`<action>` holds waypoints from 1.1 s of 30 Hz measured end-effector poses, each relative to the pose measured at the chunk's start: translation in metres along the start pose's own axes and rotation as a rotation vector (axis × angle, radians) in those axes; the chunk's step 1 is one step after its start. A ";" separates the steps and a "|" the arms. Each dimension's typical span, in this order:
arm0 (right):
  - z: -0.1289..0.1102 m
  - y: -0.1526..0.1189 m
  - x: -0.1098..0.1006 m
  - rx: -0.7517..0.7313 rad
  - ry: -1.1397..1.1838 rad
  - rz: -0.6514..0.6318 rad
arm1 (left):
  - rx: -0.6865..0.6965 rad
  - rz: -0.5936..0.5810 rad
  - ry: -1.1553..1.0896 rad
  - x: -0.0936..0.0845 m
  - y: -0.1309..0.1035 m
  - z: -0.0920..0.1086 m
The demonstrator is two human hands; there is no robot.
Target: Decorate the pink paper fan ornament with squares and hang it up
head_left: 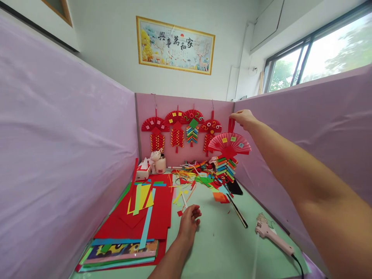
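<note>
My right hand (244,117) is raised at the right, its fingers pinching the red loop on top of a paper fan ornament (229,144). The ornament hangs upright, a red pleated fan with small coloured squares above rows of multicoloured paper rolls. Its lower end is over the back right of the table. My left hand (190,221) rests low over the green table (215,248), its fingers curled and partly apart, beside a thin white stick (184,200). Whether the stick touches that hand is unclear.
Red paper sheets (116,223) with coloured strips cover the left side. Several finished ornaments (177,131) hang on the pink back panel. Paper scraps (203,179), a tissue box (143,171) and a white jar (160,164) stand behind. A glue gun (273,235) lies at right, near a black rod (237,212).
</note>
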State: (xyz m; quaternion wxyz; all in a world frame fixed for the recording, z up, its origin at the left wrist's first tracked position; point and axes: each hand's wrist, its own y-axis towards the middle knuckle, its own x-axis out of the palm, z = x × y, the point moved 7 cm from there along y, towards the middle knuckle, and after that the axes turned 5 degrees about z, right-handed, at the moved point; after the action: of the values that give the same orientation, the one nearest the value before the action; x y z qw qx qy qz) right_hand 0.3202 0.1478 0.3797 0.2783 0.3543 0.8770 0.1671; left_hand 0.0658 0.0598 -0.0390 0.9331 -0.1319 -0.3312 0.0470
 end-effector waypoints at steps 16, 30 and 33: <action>0.024 0.005 0.025 0.045 0.207 -0.103 | -0.023 -0.046 0.022 0.004 0.000 -0.002; 0.001 -0.016 0.084 0.223 0.552 -0.304 | -0.070 -0.028 -0.005 0.002 0.000 -0.003; -0.005 -0.023 0.094 0.215 0.605 -0.350 | -0.057 -0.031 0.001 0.003 0.000 -0.002</action>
State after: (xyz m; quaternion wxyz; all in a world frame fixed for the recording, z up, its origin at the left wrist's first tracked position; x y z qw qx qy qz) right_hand 0.2490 0.1983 0.3379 -0.0082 0.1606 0.9796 0.1209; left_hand 0.0690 0.0603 -0.0390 0.9298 -0.1534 -0.3339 0.0228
